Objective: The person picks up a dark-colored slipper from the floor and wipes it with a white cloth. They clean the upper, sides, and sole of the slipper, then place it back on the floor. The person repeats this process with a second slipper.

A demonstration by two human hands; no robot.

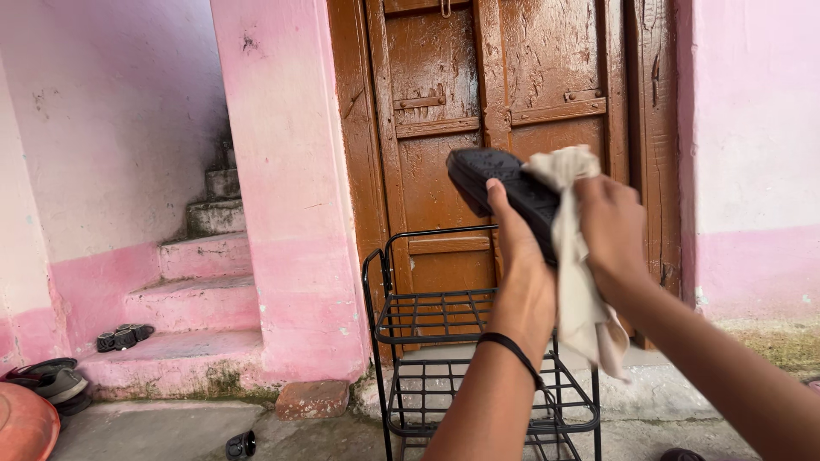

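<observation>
- Up in front of the brown wooden door, the left hand is closed around a black sandal, thumb and fingers wrapped about its rear half so the sole tilts up toward the left.
- Its wrist carries a thin black band.
- The right hand grips a crumpled off-white cloth, fingers curled shut on it and pressing it against the right end of the sandal; the loose tail of the cloth hangs down below both hands.
- Sandal and cloth are held in the air, above the top shelf of a black wire rack that stands on the ground just before the door.
- Left of the door rises a pink wall, and beyond it pink steps climb upward.
- A dark pair of sandals lies on the lowest step, near its left edge.
- More footwear sits at the far left by the ground, next to an orange-red rounded object at the bottom left corner.
- A small dark cylinder lies on the concrete ground below the steps.
</observation>
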